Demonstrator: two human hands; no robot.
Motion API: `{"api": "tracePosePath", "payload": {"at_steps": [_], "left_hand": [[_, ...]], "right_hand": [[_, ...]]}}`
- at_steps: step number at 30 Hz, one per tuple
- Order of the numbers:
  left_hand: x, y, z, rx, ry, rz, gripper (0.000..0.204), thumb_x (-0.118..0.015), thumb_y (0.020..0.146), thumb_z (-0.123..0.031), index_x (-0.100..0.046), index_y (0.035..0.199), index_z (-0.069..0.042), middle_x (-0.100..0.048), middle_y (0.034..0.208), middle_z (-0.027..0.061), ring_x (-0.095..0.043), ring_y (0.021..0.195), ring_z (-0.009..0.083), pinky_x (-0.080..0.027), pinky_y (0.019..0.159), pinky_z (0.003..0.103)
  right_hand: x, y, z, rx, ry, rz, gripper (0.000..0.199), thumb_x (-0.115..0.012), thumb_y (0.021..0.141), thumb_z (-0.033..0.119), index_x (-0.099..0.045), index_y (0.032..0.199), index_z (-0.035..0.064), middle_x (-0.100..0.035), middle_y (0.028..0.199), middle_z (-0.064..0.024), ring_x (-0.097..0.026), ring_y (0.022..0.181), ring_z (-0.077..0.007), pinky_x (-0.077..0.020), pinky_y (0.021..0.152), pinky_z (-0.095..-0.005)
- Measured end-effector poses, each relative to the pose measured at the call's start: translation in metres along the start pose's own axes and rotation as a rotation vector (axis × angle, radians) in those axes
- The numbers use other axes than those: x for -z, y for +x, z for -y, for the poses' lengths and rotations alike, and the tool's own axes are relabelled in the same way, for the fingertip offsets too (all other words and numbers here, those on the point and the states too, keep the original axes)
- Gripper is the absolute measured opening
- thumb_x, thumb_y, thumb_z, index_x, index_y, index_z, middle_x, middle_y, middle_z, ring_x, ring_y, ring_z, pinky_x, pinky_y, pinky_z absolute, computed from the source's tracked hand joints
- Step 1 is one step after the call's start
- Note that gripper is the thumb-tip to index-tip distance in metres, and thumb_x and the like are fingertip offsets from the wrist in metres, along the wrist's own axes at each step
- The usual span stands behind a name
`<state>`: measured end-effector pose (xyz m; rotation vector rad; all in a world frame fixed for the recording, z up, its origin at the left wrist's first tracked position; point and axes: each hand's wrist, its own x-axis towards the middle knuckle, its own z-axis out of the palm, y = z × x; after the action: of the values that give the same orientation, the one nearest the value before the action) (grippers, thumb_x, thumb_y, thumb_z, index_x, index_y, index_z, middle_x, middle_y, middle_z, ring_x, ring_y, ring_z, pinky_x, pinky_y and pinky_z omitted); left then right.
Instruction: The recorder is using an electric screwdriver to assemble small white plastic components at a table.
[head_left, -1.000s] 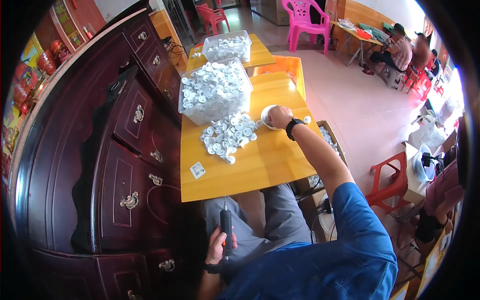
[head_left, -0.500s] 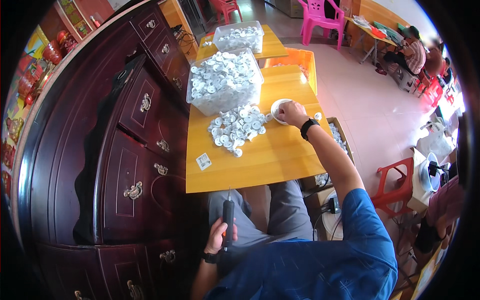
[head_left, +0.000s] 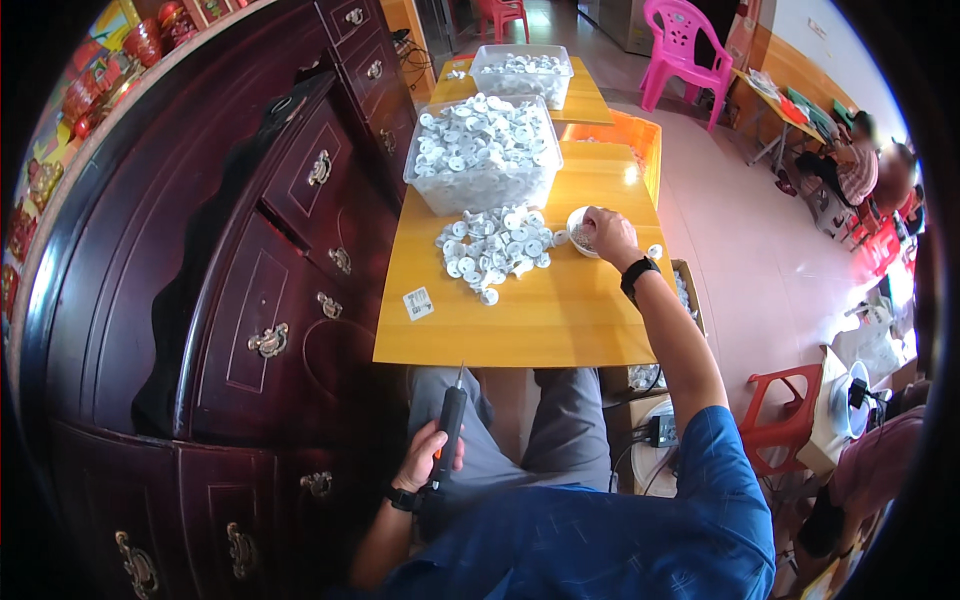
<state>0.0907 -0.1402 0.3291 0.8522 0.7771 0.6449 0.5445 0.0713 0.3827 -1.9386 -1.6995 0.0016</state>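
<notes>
Upright over my lap, just off the table's near edge, is a black pen-shaped electric screwdriver point(head_left: 452, 415), its thin bit pointing up. My left hand point(head_left: 422, 460) is wrapped round its lower part. At the right side of the yellow wooden table point(head_left: 540, 325), my right hand point(head_left: 612, 236) reaches into a small white bowl point(head_left: 575, 240) of tiny pieces, perhaps screws. The fingers are bent together, and whatever they pinch is hidden. Left of the bowl lies a loose pile of round white plastic parts point(head_left: 492, 245). One more white part point(head_left: 655, 252) sits apart, right of my wrist.
A clear tub point(head_left: 480, 190) heaped with white parts stands behind the pile, with a second tub point(head_left: 520, 85) beyond. Dark wooden drawers point(head_left: 240, 310) line the left. An orange crate point(head_left: 648, 150), a red stool point(head_left: 780, 420) and seated people point(head_left: 860, 170) are to the right.
The whole view has shifted, so the table sits farther right. My right hand stays at the bowl. The screwdriver in my left hand leans slightly more to the right.
</notes>
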Motion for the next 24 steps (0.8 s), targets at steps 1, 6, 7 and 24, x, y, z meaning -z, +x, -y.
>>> {"api": "tracePosePath", "payload": {"at_steps": [1,6,7,24], "left_hand": [[0.001,0.000,0.001,0.001,0.002,-0.004,0.037,-0.050,0.096,-0.031,-0.054,0.119,-0.002,-0.062,0.084,0.0081,-0.061,0.069,0.0153,-0.053,0.067,0.030],[0.004,-0.001,0.003,-0.019,0.019,0.002,0.036,-0.051,0.096,-0.032,-0.053,0.118,-0.003,-0.061,0.085,0.0082,-0.061,0.069,0.0153,-0.053,0.066,0.030],[0.003,-0.001,0.002,-0.028,0.019,0.006,0.037,-0.051,0.096,-0.033,-0.053,0.118,-0.003,-0.061,0.084,0.0078,-0.061,0.068,0.0151,-0.053,0.066,0.029],[0.005,0.002,-0.001,-0.070,0.081,0.007,0.036,-0.049,0.097,-0.030,-0.053,0.120,-0.003,-0.062,0.085,0.0073,-0.060,0.067,0.0138,-0.052,0.064,0.028]], "right_hand": [[0.000,0.000,0.000,0.007,-0.002,0.008,0.016,-0.061,0.086,0.023,-0.067,0.092,0.0087,-0.069,0.089,-0.0165,-0.066,0.087,-0.0368,-0.0521,0.076,-0.0462],[0.005,-0.003,0.008,-0.032,-0.008,0.052,0.019,-0.066,0.087,0.025,-0.067,0.091,0.0067,-0.069,0.085,-0.0178,-0.067,0.082,-0.0378,-0.0528,0.073,-0.0459],[0.006,-0.003,0.008,-0.035,-0.010,0.063,0.019,-0.066,0.087,0.025,-0.067,0.091,0.0067,-0.069,0.085,-0.0178,-0.067,0.082,-0.0378,-0.0528,0.073,-0.0459],[-0.027,-0.100,0.113,-0.202,1.219,0.395,0.007,-0.068,0.089,0.009,-0.067,0.096,0.0076,-0.068,0.084,0.0008,-0.063,0.072,-0.0077,-0.0479,0.066,-0.0236]]}}
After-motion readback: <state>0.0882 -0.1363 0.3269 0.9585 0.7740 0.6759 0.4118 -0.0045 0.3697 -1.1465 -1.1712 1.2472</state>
